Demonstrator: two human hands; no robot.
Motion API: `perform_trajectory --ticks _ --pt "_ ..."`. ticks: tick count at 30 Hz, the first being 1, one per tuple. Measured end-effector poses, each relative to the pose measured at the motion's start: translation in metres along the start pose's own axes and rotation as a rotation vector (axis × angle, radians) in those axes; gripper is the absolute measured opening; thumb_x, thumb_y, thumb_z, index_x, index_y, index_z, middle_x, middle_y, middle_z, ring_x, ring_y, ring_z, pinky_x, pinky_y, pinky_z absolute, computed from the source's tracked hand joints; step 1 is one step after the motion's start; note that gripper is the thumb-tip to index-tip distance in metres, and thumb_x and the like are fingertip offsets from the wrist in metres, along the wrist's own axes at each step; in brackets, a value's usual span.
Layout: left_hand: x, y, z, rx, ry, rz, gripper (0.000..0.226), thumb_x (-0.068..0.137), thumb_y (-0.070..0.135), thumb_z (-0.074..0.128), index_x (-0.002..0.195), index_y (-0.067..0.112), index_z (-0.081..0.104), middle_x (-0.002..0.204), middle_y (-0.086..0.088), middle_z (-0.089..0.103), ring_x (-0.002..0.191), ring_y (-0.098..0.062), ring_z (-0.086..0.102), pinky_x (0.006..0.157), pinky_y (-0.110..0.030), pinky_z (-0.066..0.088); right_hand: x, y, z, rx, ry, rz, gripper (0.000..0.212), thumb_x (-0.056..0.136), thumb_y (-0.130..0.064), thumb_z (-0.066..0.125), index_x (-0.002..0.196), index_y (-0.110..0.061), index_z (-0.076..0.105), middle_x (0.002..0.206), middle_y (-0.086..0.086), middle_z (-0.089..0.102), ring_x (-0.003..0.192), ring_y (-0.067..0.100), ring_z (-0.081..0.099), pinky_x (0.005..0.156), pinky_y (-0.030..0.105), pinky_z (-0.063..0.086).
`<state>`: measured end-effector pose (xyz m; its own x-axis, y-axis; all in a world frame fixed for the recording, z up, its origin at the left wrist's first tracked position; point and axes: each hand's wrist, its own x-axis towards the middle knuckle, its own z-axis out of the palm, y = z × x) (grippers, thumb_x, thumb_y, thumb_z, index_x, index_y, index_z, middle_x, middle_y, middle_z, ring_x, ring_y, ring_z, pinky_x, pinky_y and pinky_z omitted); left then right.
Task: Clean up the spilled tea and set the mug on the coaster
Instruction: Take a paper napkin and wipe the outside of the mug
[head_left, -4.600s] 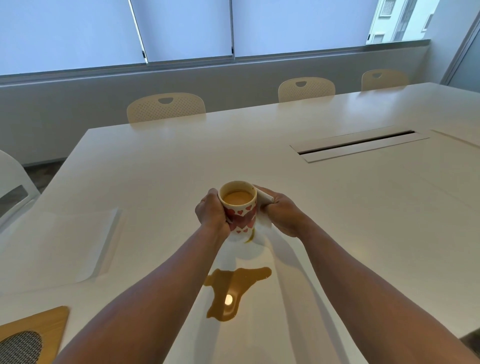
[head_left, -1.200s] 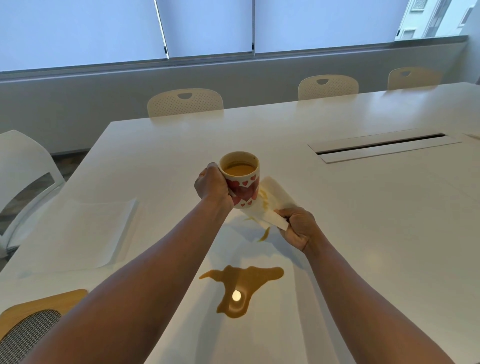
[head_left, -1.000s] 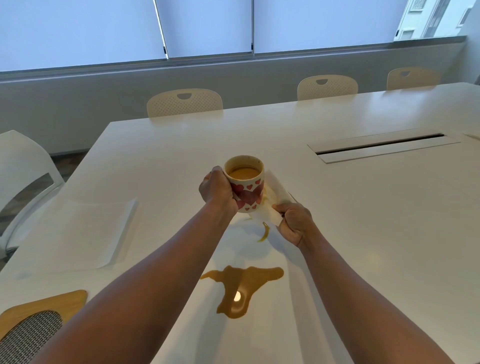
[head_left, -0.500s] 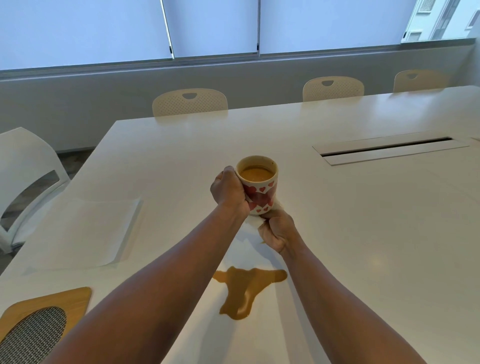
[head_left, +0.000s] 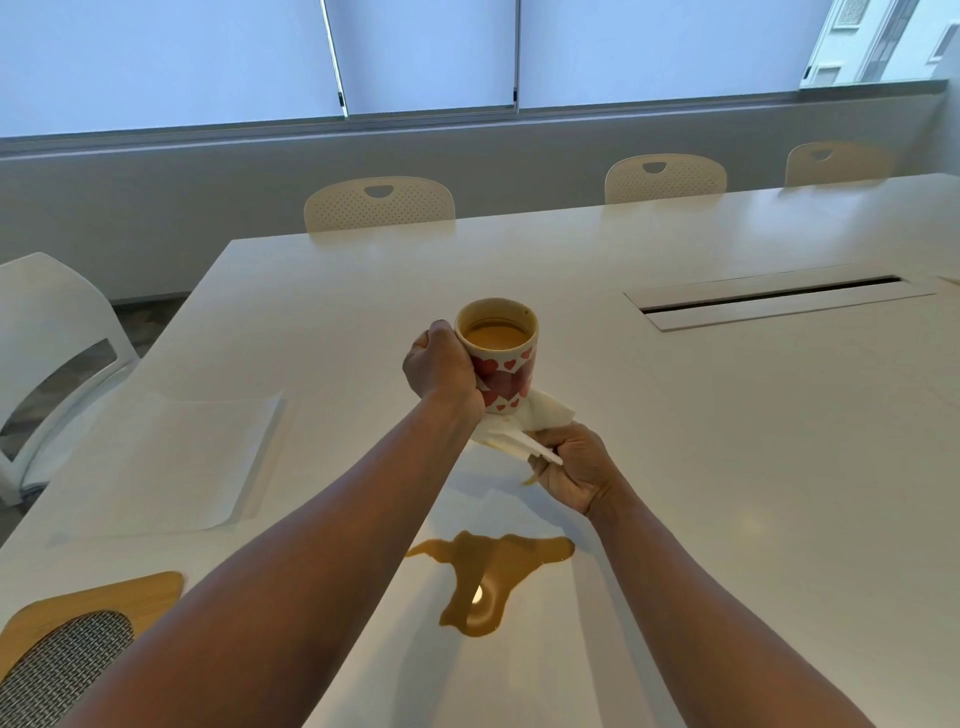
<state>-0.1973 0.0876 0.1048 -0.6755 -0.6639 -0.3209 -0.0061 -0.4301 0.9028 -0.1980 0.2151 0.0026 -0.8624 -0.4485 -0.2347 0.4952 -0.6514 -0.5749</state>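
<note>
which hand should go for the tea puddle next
Right. The right hand already holds the napkin and is nearer the puddle; the left hand is busy holding the mug.

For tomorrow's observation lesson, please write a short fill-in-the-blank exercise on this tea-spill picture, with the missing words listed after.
1. The left hand holds the mug, which is patterned with red ____.
2. The right hand grips a white ____ under the mug.
3. The tea puddle lies on the table between the person's two ____.
4. The mug is ____ the table, not standing on it.

Missing words: hearts; napkin; forearms; above
</note>
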Motion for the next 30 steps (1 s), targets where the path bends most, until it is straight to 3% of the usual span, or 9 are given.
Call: perform_trajectory --ticks 6,11,16,21,24,26,30 --pt "-0.001 0.000 -0.002 -0.033 -0.012 -0.029 0.016 0.090 0.019 0.053 0.094 0.019 0.068 0.086 0.000 0.071 0.078 -0.015 0.066 0.055 -0.029 0.052 -0.005 -0.015 -0.004 0.048 -0.006 0.000 0.038 0.083 0.021 0.034 0.118 0.022 0.049 0.112 0.033 0.061 0.091 0.042 0.069 0.071 0.039 0.062" --pt "-0.005 -0.001 -0.002 -0.029 -0.028 -0.027 0.018 0.091 0.018 0.052 0.098 0.018 0.069 0.088 0.000 0.071 0.079 -0.015 0.065 0.055 -0.028 0.051 -0.008 -0.022 -0.002 0.068 0.002 -0.025 0.032 0.088 0.014 0.033 0.111 0.016 0.056 0.103 0.032 0.067 0.089 0.040 0.071 0.062 0.030 0.061" --pt "-0.005 -0.004 -0.005 0.020 -0.053 -0.020 0.019 0.093 0.019 0.052 0.100 0.018 0.069 0.089 0.000 0.071 0.080 -0.014 0.065 0.060 -0.029 0.051 0.000 -0.027 -0.003 0.105 0.165 -0.071 0.031 0.089 0.013 0.032 0.108 0.015 0.056 0.106 0.032 0.064 0.091 0.038 0.066 0.057 0.026 0.060" --pt "-0.003 -0.009 -0.009 0.051 -0.057 -0.046 0.017 0.092 0.017 0.051 0.096 0.018 0.068 0.089 -0.001 0.070 0.081 -0.015 0.065 0.060 -0.030 0.050 0.009 -0.032 -0.003 0.048 0.279 -0.171 0.031 0.087 0.018 0.037 0.114 0.014 0.052 0.110 0.029 0.062 0.087 0.036 0.070 0.065 0.031 0.061" --pt "-0.003 -0.012 -0.011 0.050 -0.055 -0.071 0.017 0.090 0.016 0.053 0.096 0.017 0.069 0.087 -0.002 0.070 0.080 -0.016 0.065 0.060 -0.031 0.051 0.013 -0.032 -0.001 -0.005 0.316 -0.188 0.024 0.085 0.022 0.041 0.102 0.011 0.054 0.104 0.026 0.063 0.081 0.032 0.071 0.063 0.030 0.060" --pt "-0.004 -0.013 -0.011 0.041 -0.057 -0.088 0.015 0.089 0.015 0.053 0.092 0.017 0.068 0.086 -0.002 0.070 0.080 -0.016 0.065 0.060 -0.031 0.051 0.017 -0.032 0.000 -0.042 0.305 -0.193 0.022 0.085 0.022 0.045 0.097 0.008 0.057 0.103 0.026 0.065 0.087 0.032 0.070 0.068 0.033 0.061" --pt "-0.006 -0.014 -0.009 0.027 -0.078 -0.097 0.015 0.087 0.014 0.053 0.088 0.016 0.068 0.087 -0.005 0.071 0.083 -0.019 0.066 0.069 -0.037 0.058 0.022 -0.027 0.002 -0.114 0.237 -0.228 0.024 0.090 0.013 0.049 0.108 0.007 0.063 0.107 0.023 0.070 0.094 0.029 0.071 0.081 0.038 0.060"
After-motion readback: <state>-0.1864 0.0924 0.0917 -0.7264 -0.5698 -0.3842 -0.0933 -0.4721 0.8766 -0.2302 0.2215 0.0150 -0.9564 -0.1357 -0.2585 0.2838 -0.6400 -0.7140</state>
